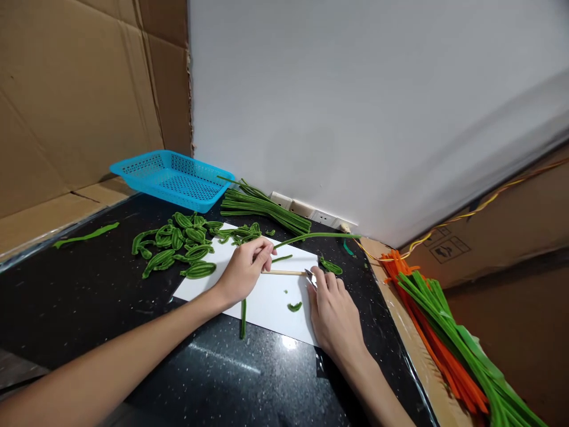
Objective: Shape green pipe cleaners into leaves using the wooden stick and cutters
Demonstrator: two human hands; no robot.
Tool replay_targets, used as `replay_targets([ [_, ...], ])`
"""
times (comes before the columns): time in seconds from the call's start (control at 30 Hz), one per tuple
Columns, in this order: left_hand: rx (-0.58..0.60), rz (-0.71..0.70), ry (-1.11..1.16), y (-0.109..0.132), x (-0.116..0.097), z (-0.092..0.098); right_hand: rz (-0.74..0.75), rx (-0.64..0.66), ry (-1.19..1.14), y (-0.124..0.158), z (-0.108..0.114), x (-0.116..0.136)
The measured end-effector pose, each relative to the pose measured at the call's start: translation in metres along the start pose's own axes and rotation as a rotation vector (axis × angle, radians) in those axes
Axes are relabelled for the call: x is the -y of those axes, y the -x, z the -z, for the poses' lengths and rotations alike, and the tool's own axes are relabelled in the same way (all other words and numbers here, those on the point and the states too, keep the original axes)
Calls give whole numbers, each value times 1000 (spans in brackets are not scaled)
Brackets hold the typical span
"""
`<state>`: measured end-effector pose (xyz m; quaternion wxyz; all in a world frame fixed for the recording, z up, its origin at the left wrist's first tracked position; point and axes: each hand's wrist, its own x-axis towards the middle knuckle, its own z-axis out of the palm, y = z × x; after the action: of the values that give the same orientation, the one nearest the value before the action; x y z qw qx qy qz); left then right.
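My left hand (244, 270) is closed in a pinch on a long green pipe cleaner (315, 236), whose free length reaches right above the paper. My right hand (335, 311) is wrapped round a small pointed metal tool (311, 279) that looks like scissors, mostly hidden by the fingers. Between the hands runs a thin wooden stick (284, 273); I cannot tell whether either hand touches it. Below them lies white paper (271, 317), with a short curved green piece (294, 307) on it. Several looped green leaf shapes (191, 237) lie left of my left hand.
A blue basket (178, 184) stands at the back left. Behind the paper lies a bundle of green pipe cleaners (262, 207), near a power strip (311, 213). Orange strips (438, 338) and bright green strips (462, 338) lie at the right edge. Cardboard (80, 89) stands left.
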<state>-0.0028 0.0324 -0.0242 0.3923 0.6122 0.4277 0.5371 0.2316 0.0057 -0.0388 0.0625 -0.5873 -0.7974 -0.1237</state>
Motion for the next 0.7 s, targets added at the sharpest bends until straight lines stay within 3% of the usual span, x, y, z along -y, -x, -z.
replay_targets([
  [0.3, 62, -14, -86, 3, -4, 0, 4, 1, -6, 0, 4, 3],
  [0.7, 91, -21, -138, 3, -3, -1, -16, -110, -89, -1, 11, 5],
])
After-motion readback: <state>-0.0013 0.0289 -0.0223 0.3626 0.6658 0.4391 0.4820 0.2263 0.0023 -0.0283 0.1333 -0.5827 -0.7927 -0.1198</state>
